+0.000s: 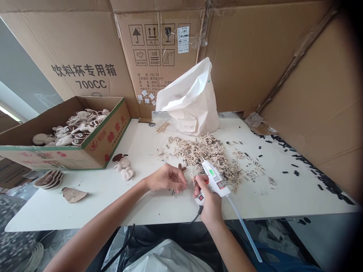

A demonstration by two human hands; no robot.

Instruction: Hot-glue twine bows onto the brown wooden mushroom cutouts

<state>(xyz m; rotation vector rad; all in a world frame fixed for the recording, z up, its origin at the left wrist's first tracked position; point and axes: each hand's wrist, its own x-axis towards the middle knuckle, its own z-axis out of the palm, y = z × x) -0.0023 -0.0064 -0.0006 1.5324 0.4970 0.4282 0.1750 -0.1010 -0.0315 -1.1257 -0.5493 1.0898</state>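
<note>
My right hand [211,206] is wrapped round the handle of a white hot glue gun [213,174], whose nozzle points up and away to the left. A translucent glue stick [245,228] sticks out of its rear. At my right fingertips is a thin pale cord loop [193,177]. My left hand [166,178] is closed in a pinch just left of the gun; whatever lies between its fingertips is too small to make out. Beyond both hands spreads a heap of short knotted cord loops [211,151]. Small brown pieces [182,166] lie by my left fingers.
A cardboard box [113,139] of plush pieces [82,124] stands at the left. Nearer are more plush pieces [124,168], a brown-and-white stack [49,178] and a cardboard scrap [73,194]. A white bag [195,102] stands behind the heap. Black bits [296,173] are scattered at right.
</note>
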